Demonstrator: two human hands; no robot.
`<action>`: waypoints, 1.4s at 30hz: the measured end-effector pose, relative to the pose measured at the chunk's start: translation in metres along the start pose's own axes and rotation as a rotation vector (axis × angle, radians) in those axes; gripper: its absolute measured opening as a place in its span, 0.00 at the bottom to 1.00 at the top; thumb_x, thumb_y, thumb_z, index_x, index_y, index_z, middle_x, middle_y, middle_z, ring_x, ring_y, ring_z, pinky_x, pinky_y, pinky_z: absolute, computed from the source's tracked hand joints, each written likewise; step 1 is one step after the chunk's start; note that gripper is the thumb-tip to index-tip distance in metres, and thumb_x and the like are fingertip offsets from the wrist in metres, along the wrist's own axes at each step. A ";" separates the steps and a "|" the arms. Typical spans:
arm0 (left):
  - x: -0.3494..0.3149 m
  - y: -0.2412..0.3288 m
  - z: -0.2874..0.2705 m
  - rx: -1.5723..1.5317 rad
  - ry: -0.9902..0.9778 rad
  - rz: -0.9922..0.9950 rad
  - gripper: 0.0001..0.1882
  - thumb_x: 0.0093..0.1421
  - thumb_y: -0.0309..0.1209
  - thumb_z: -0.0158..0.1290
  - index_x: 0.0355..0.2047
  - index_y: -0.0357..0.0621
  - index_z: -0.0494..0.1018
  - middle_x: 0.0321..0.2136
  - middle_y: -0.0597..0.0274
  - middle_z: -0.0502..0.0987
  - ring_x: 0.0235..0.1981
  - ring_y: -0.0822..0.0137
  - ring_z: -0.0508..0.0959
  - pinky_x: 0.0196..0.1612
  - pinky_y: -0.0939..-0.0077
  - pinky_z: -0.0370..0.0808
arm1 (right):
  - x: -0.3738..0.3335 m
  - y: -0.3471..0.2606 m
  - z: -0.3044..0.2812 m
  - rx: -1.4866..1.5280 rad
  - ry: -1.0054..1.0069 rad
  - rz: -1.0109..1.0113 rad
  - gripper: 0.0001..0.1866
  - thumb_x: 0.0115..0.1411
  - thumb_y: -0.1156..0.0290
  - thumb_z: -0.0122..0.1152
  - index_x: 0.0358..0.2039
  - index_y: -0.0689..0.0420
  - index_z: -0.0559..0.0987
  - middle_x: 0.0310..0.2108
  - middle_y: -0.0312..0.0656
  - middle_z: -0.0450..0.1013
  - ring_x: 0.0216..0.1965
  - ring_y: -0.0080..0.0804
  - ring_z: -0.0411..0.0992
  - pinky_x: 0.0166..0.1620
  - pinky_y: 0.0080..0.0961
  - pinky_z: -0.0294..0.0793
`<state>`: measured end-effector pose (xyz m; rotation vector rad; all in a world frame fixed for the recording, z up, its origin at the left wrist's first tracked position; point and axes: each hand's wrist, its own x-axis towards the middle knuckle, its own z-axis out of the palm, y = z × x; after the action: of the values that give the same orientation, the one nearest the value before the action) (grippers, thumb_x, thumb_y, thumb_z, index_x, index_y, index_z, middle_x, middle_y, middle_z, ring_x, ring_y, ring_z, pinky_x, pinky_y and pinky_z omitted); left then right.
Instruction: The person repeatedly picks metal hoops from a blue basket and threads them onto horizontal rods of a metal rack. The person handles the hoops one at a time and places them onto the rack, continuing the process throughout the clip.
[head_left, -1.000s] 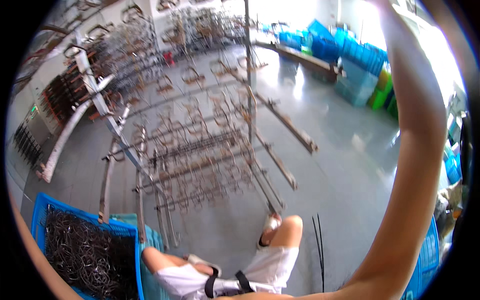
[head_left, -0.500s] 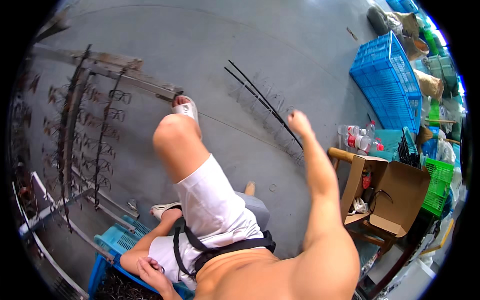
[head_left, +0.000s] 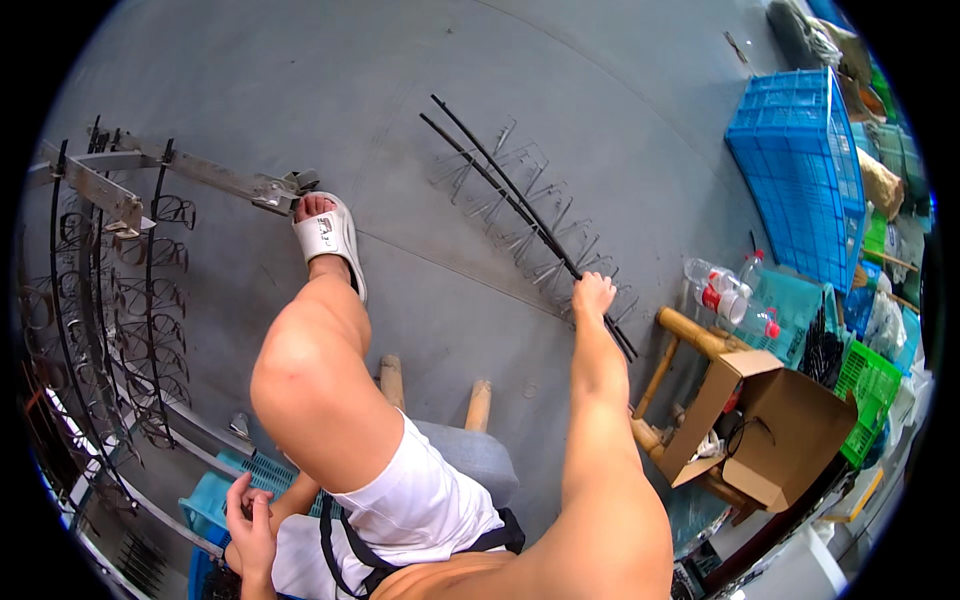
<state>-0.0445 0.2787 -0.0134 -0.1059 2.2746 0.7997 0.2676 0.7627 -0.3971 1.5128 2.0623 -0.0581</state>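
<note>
Two long black rods (head_left: 497, 180) with several wire hooks (head_left: 525, 160) strung along them lie slanted on the grey concrete floor. My right hand (head_left: 592, 296) reaches down to their near end, fingers closed over the rods. My left hand (head_left: 250, 512) is low at the left by my hip, fingers curled above a blue crate (head_left: 212, 497); whether it holds anything I cannot make out. I am seated, with my bare knee raised and my foot in a white sandal (head_left: 330, 238).
A metal rack (head_left: 100, 300) hung with wire hooks lies on the floor at the left, its end by my sandal. At the right stand an open cardboard box (head_left: 790, 430), a bamboo stool (head_left: 690, 335), plastic bottles (head_left: 725, 290), a blue crate (head_left: 800, 170) and a green crate (head_left: 870, 385).
The view has swung from the racks across the room down to the floor beside me. My right hand has dropped from raised to the near end of the black rods.
</note>
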 end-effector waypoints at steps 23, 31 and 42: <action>-0.026 -0.041 -0.009 -0.106 0.088 0.144 0.19 0.59 0.24 0.46 0.52 0.34 0.64 0.29 0.61 0.73 0.32 0.76 0.70 0.38 0.84 0.65 | -0.075 0.035 -0.070 0.800 0.246 -0.129 0.15 0.57 0.62 0.54 0.36 0.62 0.77 0.34 0.50 0.75 0.38 0.44 0.72 0.43 0.35 0.70; -0.036 -0.037 -0.008 -0.252 0.088 0.257 0.17 0.60 0.24 0.46 0.50 0.34 0.65 0.29 0.62 0.73 0.32 0.76 0.71 0.37 0.84 0.66 | -0.105 0.030 -0.146 0.956 0.160 -0.073 0.16 0.59 0.61 0.52 0.36 0.62 0.77 0.31 0.52 0.75 0.35 0.44 0.74 0.40 0.32 0.70; -0.070 -0.014 -0.055 -0.473 0.182 0.600 0.17 0.66 0.35 0.40 0.46 0.37 0.73 0.30 0.60 0.78 0.22 0.81 0.66 0.24 0.86 0.62 | -0.258 0.102 -0.358 0.543 0.945 -0.749 0.06 0.51 0.77 0.58 0.31 0.60 0.74 0.29 0.45 0.71 0.38 0.45 0.68 0.52 0.37 0.61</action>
<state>-0.0213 0.2260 0.0559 0.3154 2.2569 1.6925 0.2575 0.7056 0.0521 0.9915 3.5281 -0.2411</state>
